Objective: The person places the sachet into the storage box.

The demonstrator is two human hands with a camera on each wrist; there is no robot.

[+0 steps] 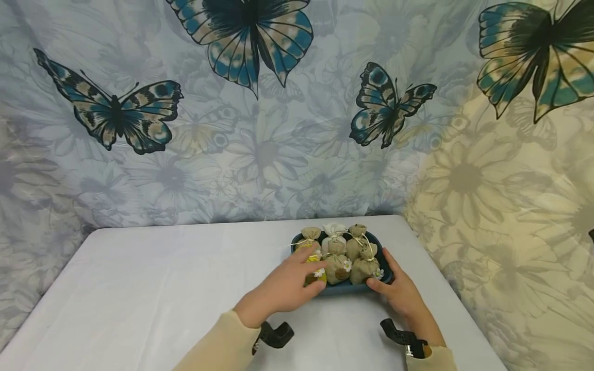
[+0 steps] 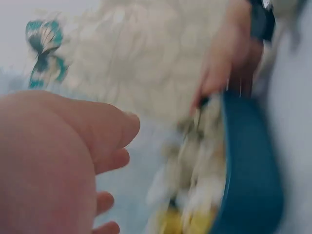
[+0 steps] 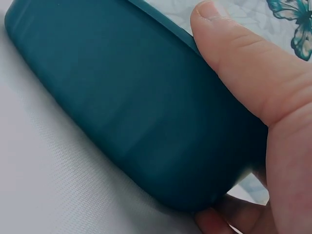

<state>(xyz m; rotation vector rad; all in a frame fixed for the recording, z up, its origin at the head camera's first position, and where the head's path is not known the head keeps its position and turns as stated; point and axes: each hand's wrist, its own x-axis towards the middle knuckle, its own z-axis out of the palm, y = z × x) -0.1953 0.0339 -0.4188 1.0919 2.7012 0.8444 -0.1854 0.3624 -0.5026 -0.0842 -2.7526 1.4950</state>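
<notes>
A dark teal plastic tray (image 1: 348,290) stands on the table's right half, holding several small tied pouches. Most are beige burlap pouches (image 1: 337,269) with little white flowers; a white pouch (image 1: 334,233) sits at the back, and yellow pouches (image 2: 185,222) are at the left end. My right hand (image 1: 402,293) grips the tray's right end, its thumb (image 3: 229,53) at the rim and fingertips low by the base. With fingers extended, my left hand (image 1: 285,283) is over the left end, partly covering the yellow pouches. The left wrist view shows this hand (image 2: 53,151) apart from the tray.
A white cloth covers the table (image 1: 139,288). Behind it and at the right hangs fabric (image 1: 269,170) printed with butterflies and flowers. Black camera mounts (image 1: 278,335) are strapped to both wrists.
</notes>
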